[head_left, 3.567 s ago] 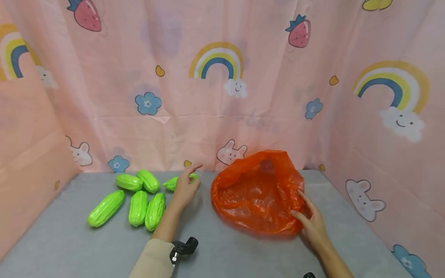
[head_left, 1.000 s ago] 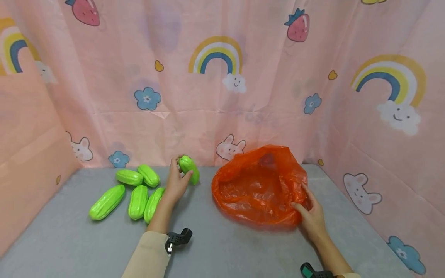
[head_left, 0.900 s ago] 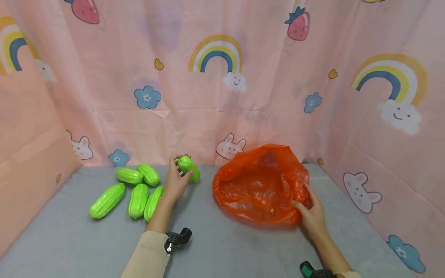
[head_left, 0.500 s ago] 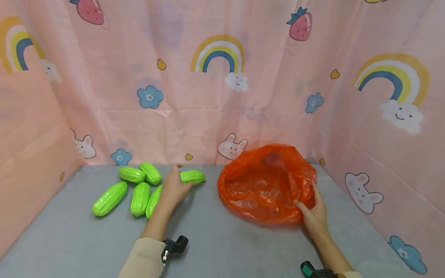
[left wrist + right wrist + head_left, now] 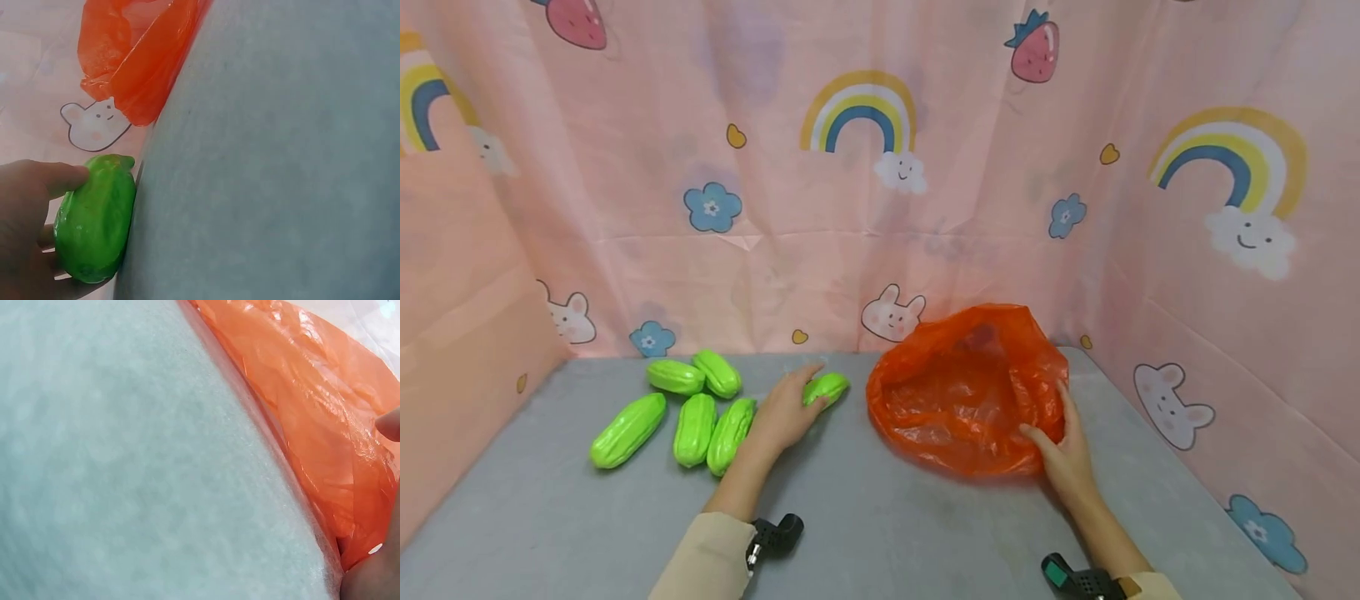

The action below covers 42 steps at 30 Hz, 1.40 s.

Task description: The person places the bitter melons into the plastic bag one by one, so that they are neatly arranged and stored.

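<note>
In the head view my left hand (image 5: 786,410) holds a small bright-green ribbed gourd (image 5: 826,388) low at the back of the table. The left wrist view shows my thumb on the near side of this gourd (image 5: 97,219) and the fingers behind it. An orange-red plastic bag (image 5: 970,450) lies with its wide mouth facing me. At the bag's right rim, my right hand (image 5: 1071,458) grips the film, thumb inside the mouth and fingers outside. Only part of that hand shows beside the bag (image 5: 312,406) in the right wrist view.
Several similar green gourds (image 5: 627,430) lie grouped at the left, one of them (image 5: 732,433) right beside my left forearm. Pink printed cloth (image 5: 865,267) walls the grey table (image 5: 895,533) at the back and both sides.
My left hand reached over the gourd, grasped it and tilted it upright. The gourd has since come down, lies more level and sits slightly farther right. My right hand stays at the bag's rim.
</note>
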Each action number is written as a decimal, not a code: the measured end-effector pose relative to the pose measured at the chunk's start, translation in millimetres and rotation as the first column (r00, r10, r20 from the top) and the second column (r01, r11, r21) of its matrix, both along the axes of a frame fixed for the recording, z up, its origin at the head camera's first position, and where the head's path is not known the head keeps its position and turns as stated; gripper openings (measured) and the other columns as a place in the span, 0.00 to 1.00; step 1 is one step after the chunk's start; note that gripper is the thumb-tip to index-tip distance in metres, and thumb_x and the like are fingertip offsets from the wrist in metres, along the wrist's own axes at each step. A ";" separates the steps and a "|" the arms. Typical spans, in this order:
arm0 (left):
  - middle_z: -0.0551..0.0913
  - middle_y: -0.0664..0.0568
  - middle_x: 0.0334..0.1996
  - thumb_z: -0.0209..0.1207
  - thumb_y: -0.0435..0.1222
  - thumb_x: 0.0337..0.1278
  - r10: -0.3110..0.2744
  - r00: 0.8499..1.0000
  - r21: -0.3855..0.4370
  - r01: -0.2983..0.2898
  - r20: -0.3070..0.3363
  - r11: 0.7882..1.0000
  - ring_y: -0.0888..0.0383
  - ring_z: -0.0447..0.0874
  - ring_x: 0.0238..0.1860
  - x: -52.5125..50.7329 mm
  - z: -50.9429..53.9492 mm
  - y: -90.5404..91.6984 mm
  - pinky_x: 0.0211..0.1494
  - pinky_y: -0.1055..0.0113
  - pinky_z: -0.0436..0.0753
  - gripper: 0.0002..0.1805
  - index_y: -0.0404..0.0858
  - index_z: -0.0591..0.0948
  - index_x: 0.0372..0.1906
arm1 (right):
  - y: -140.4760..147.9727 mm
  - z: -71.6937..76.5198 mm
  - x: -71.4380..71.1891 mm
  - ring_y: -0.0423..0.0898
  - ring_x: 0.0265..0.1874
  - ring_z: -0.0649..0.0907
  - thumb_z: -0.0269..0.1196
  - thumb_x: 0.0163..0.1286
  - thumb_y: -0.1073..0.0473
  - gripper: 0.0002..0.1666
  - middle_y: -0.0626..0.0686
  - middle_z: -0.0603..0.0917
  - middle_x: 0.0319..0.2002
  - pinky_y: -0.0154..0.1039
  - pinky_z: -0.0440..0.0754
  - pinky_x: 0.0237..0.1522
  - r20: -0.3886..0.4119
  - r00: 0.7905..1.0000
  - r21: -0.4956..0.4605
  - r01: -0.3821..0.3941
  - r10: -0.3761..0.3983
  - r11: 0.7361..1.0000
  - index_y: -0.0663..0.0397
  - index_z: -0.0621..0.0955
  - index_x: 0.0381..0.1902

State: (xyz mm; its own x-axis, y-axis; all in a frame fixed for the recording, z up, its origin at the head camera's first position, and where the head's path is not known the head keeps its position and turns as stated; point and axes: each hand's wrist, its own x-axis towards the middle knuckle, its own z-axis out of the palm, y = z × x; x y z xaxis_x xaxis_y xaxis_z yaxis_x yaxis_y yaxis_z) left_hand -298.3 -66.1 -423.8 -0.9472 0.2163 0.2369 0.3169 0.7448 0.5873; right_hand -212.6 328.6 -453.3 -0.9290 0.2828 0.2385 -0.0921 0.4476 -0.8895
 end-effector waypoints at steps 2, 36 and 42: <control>0.80 0.38 0.64 0.62 0.40 0.67 -0.017 1.000 -0.001 0.017 -0.018 1.000 0.38 0.76 0.67 -1.1 -0.9 -1.3 0.69 0.42 0.74 0.28 0.40 0.75 0.70 | 0.7 -1.3 -0.9 0.58 0.72 0.63 0.62 0.73 0.58 0.50 0.58 0.55 0.80 0.67 0.62 0.73 -0.021 1.000 0.032 0.009 -0.008 0.999 0.40 0.47 0.83; 0.88 0.44 0.49 0.58 0.38 0.72 -0.101 0.994 0.411 0.076 0.040 0.909 0.60 0.80 0.26 6.4 31.7 18.7 0.27 0.69 0.77 0.16 0.43 0.85 0.59 | 1.3 -1.0 -0.8 0.66 0.72 0.65 0.60 0.72 0.61 0.40 0.68 0.60 0.76 0.69 0.63 0.72 0.064 0.997 0.233 0.031 -0.047 0.972 0.54 0.60 0.78; 0.86 0.48 0.56 0.58 0.40 0.72 -0.142 0.988 0.378 0.109 0.061 0.919 0.59 0.78 0.26 9.4 39.1 36.8 0.28 0.68 0.78 0.16 0.45 0.85 0.59 | 2.1 -1.1 -0.2 0.66 0.73 0.64 0.60 0.72 0.59 0.43 0.67 0.59 0.77 0.68 0.64 0.72 0.095 0.994 0.258 0.021 -0.047 0.966 0.54 0.56 0.80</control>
State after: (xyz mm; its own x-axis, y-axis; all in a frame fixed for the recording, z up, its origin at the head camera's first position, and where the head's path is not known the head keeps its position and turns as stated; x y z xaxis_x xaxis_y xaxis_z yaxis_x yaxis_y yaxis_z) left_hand -288.9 -29.3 -384.7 -0.9382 0.2465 0.2429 0.3298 0.4245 0.8432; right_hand -212.8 330.7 -454.4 -0.9426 0.2566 0.2139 0.0106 0.6630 -0.7485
